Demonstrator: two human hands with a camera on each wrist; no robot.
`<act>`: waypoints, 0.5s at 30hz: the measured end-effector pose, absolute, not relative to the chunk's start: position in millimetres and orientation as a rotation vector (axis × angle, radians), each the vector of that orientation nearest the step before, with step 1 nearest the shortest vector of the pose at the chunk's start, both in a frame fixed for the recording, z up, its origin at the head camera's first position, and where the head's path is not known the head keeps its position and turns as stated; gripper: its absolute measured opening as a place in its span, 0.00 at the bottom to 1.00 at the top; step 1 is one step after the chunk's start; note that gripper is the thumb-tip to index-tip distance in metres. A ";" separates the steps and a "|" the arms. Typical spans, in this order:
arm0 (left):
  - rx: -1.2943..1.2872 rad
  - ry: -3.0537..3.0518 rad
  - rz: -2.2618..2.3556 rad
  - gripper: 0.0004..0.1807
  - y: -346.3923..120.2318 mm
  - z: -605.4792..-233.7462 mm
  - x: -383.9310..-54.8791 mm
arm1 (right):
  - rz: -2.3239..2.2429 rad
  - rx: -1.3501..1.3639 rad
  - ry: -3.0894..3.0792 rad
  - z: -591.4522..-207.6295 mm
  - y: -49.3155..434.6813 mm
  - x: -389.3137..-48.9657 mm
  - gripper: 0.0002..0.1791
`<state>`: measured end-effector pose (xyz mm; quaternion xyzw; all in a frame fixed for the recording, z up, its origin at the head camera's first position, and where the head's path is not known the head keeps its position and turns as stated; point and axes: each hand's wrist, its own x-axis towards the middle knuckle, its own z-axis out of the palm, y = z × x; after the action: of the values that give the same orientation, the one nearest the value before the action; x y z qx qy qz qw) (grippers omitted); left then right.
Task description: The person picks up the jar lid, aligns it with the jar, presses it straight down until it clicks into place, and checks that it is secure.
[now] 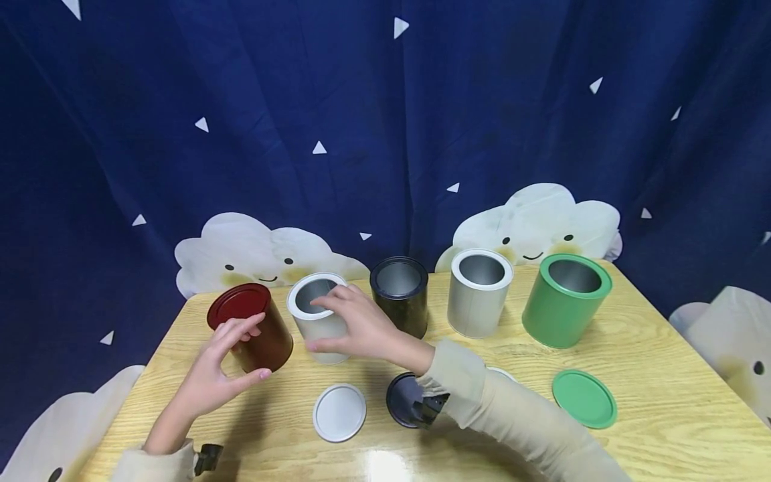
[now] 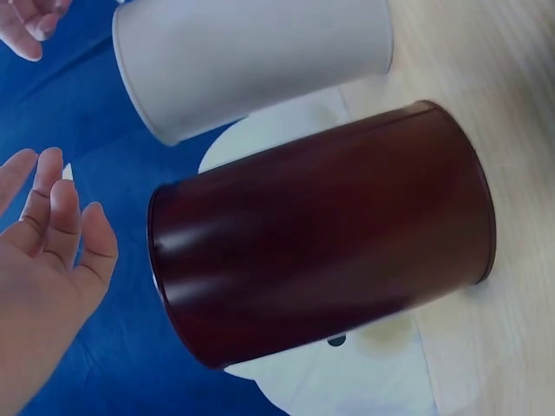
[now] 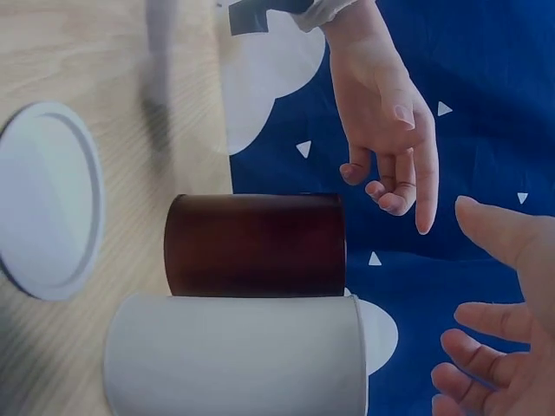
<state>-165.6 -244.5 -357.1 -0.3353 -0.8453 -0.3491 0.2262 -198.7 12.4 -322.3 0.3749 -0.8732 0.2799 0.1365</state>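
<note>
A dark red can (image 1: 265,341) stands at the left of the row, its top covered by a red lid (image 1: 241,302). My left hand (image 1: 211,371) is beside it, thumb and fingers spread apart; the left wrist view shows a gap between the hand (image 2: 52,277) and the can (image 2: 321,234). To its right stands an open white can (image 1: 319,328). My right hand (image 1: 361,325) hovers in front of that can's rim, fingers loosely bent. In the right wrist view this hand (image 3: 512,321) holds nothing and is apart from the white can (image 3: 234,355).
An open black can (image 1: 400,304), another open white can (image 1: 476,304) and an open green can (image 1: 563,311) continue the row. Before them lie a white lid (image 1: 339,412), a black lid (image 1: 400,398) and a green lid (image 1: 584,398). My right sleeve mostly covers another white lid (image 1: 501,373).
</note>
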 end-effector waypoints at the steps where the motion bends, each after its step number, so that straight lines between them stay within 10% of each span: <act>1: -0.927 -2.336 -0.963 0.45 -243.5 -358.1 -164.9 | 0.811 1.087 -2.524 -323.8 14.1 -198.0 0.32; 15: -0.972 -2.391 -0.964 0.44 -225.5 -375.0 -157.5 | 0.826 1.076 -2.519 -346.0 36.9 -185.6 0.32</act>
<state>-157.5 -225.5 -375.0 -0.3461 -0.8518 -0.3433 0.1921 -185.6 36.9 -346.0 0.3723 -0.8719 0.2859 0.1397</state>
